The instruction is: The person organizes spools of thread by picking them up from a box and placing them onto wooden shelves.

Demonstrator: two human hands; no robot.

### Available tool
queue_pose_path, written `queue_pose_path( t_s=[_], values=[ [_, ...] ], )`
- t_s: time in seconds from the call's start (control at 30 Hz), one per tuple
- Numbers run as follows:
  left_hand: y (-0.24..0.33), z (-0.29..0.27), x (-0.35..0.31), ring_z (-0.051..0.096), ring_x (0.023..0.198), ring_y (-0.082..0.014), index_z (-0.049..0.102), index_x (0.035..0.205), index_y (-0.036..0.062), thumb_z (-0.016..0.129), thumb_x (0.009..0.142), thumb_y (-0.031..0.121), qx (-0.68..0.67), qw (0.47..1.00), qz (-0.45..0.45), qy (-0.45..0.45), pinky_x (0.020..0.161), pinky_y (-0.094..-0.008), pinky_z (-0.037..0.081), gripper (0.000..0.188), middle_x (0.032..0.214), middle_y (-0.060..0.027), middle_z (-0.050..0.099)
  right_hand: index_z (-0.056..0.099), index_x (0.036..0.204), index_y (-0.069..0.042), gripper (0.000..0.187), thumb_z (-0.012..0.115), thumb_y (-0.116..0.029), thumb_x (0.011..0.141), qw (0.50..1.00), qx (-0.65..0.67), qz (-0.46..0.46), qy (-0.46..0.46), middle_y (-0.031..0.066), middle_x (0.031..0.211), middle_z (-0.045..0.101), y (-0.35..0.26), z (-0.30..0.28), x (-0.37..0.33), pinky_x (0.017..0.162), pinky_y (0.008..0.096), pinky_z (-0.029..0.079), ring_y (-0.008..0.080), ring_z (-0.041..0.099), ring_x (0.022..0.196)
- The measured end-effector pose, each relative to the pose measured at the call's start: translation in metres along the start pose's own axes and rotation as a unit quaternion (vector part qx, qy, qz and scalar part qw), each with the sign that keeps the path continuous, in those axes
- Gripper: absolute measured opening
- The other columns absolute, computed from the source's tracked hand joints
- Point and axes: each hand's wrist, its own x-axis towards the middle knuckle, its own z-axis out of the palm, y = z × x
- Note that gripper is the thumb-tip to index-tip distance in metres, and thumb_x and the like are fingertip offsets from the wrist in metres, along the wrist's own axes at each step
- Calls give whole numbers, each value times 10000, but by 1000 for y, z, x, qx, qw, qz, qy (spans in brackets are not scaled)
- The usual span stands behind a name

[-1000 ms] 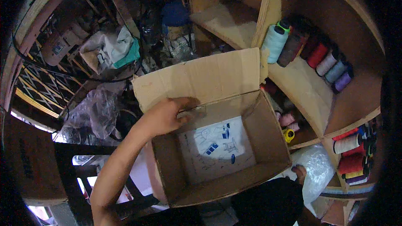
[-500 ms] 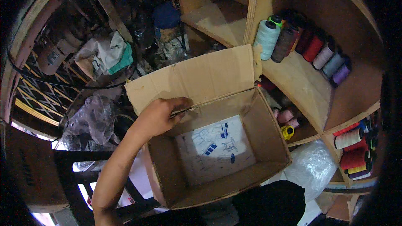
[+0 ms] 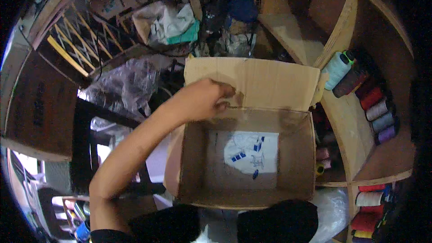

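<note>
A cardboard box [image 3: 294, 157] stands with its top facing me, and its far flap [image 3: 274, 81] is folded back. On the bottom of the box lies a white sheet [image 3: 267, 162] with blue drawings. My left arm reaches in from the lower left, and my left hand [image 3: 204, 101] is over the left part of the flap, near the fold. Its fingers are partly bent, with a gap between the forefinger and the thumb, and nothing shows in them. Whether the fingertips touch the cardboard is hard to tell. My right hand is out of view.
Wooden shelves [image 3: 348, 112] on the right hold several thread cones, among them a pale blue cone [image 3: 336, 71]. Clear plastic wrap [image 3: 128, 85] and a white and green cloth [image 3: 168, 24] lie at the left and back. A brown carton [image 3: 40, 103] stands far left.
The view has turned, so the shelves appear farther right and the box squarer. My left hand has shifted from the fold and box opening up over the flap, its forefinger still stretched rightward.
</note>
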Motion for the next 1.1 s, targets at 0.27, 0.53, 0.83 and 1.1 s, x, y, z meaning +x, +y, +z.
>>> queue_pose_path(
  t_s=[0.27,0.53,0.83,1.1],
  values=[
    [-3,3,-22,601,840,-336,587,1006,70,584,755,123,35,996,-64,54,728,-421,487,256,926,-144,617,594,934,12,201,608,-85,759,998,2,38,-55,189,938,595,22,-15,0,797,410,454,329,583,876],
    [-1,5,-67,595,883,-342,584,1023,27,588,767,132,6,957,-189,219,788,-399,475,277,949,-180,619,595,937,15,209,607,-100,763,995,-5,54,-84,192,943,595,37,-32,-11,801,412,451,333,581,879],
    [44,77,-146,579,889,-409,523,1008,-62,602,771,430,-52,904,-400,144,781,-456,468,552,949,-274,591,595,940,19,220,605,-117,767,987,-20,50,-150,195,948,595,55,-42,-4,805,414,447,338,579,883],
    [65,130,-174,608,793,-412,577,878,-42,666,653,233,-162,873,-451,89,701,-439,500,366,853,-248,620,596,943,22,231,603,-132,771,977,-20,20,-210,199,952,594,72,-35,24,809,416,443,342,577,886]
  ],
)
